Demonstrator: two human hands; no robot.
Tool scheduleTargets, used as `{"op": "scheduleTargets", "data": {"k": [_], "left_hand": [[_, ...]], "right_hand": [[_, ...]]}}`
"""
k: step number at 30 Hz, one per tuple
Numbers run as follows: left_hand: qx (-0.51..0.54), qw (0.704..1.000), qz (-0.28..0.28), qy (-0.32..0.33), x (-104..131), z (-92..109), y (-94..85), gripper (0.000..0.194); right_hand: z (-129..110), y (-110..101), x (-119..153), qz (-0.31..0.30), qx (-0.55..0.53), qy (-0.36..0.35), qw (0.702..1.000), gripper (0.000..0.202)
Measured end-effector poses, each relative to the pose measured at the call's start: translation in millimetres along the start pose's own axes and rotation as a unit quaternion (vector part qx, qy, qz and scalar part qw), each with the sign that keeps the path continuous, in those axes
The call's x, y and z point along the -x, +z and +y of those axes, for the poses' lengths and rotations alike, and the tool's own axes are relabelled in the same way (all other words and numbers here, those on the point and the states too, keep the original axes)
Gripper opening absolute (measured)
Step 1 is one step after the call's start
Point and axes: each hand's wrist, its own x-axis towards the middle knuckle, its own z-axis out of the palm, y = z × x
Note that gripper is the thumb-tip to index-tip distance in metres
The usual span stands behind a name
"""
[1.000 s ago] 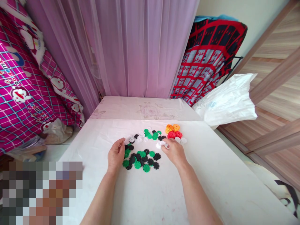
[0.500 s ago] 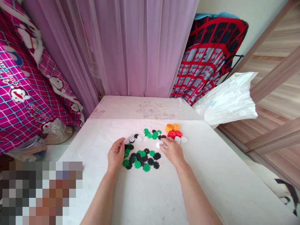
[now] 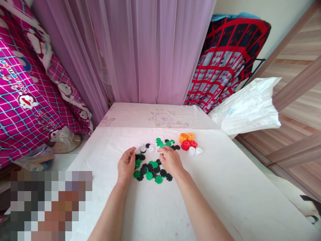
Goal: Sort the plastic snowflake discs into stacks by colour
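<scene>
Many small notched snowflake discs lie in loose groups on a white-covered table (image 3: pixel 213 187). My left hand (image 3: pixel 126 165) is at the left edge of the group, its fingers pressed together beside white discs (image 3: pixel 142 148); what they hold, if anything, is hidden. My right hand (image 3: pixel 172 160) reaches over the discs from the right, thumb and forefinger slightly apart close to white discs (image 3: pixel 152 146). Green discs (image 3: pixel 158 179) and black discs (image 3: pixel 169 177) lie mixed between and below the hands. More green discs (image 3: pixel 159 142) are behind the right hand.
At the right stand orange discs (image 3: pixel 183 137), red discs (image 3: pixel 186 145) and white discs (image 3: pixel 192 151) in small stacks. A white plastic bag (image 3: pixel 248 107) is beyond the table's right edge. A purple curtain (image 3: pixel 155 50) hangs behind the table.
My right hand has moved left, from beside white discs near the coloured stacks to the loose discs in the middle. My left hand stays about where it was. The view has shifted slightly.
</scene>
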Motion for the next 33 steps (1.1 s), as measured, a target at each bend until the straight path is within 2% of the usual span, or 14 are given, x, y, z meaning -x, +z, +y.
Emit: {"op": "scheduleTargets", "data": {"k": [3,7,12,16,20,24,26,29,33], "left_hand": [[-0.002,1.0,-0.001,0.007,-1.0,-1.6,0.2,0.038],[-0.005,1.0,-0.003,0.018,-1.7,-2.9,0.6,0.037],[-0.005,1.0,-0.001,0.02,-1.4,-4.1,1.1,0.038],[-0.012,1.0,-0.002,0.019,-0.8,-3.4,0.6,0.038],[-0.017,1.0,-0.005,0.008,-0.3,-1.6,0.1,0.039],[-0.017,1.0,-0.009,-0.001,0.1,0.9,-0.5,0.038],[-0.016,1.0,-0.008,0.001,0.2,1.9,-0.9,0.037],[-0.015,1.0,-0.006,0.006,0.2,2.1,-1.1,0.038],[-0.012,1.0,-0.006,0.008,0.1,0.4,-1.0,0.039]], "right_hand": [[-21.0,10.7,-14.2,-0.021,0.035,0.012,0.999,0.031],[-35.6,19.7,-28.8,-0.019,0.076,0.045,0.996,0.03],[-39.0,25.6,-32.9,-0.035,0.089,0.067,0.993,0.024],[-36.7,26.3,-21.4,-0.029,0.081,0.067,0.994,0.024],[-16.9,22.9,-2.2,0.027,0.004,0.061,0.998,0.036],[28.0,8.2,8.6,0.151,-0.097,0.086,0.98,0.034],[51.0,-0.9,9.6,0.186,-0.13,0.105,0.968,0.032],[72.5,-8.2,9.3,0.195,-0.163,0.115,0.96,0.031],[74.6,-4.9,10.0,0.163,-0.164,0.09,0.969,0.033]]}}
